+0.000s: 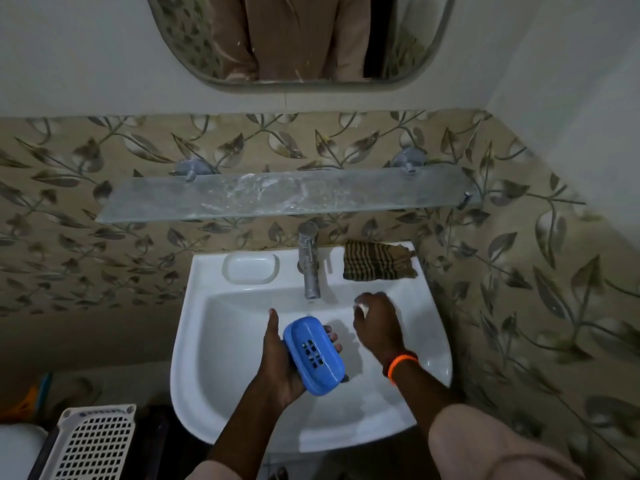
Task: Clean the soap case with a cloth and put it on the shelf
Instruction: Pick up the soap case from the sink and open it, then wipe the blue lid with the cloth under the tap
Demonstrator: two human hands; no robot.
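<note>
A person stands at a white wall-mounted sink (194, 341), seen from above. The left hand (277, 362) holds a blue soap case (313, 355) over the basin, thumb along one long edge and fingertips curled round the other; the case is tilted, its open side with drainage slots facing up. The right hand (377, 327) hovers just beside it, nearer the tap (309, 261), with its fingers bent round something small and pale, possibly a piece of soap; it is too blurred to be sure.

A folded striped cloth (377, 261) lies on the sink's back ledge, right of the tap and apart from both hands. Above the sink a glass shelf (284, 195) is fixed to leaf-patterned tiles, below a mirror (301, 36).

Judging by this, the wiping appears not yet started: the cloth is unheld, and the case is still to be cleaned and set on the shelf.

No brand, label or writing is readable anywhere.
</note>
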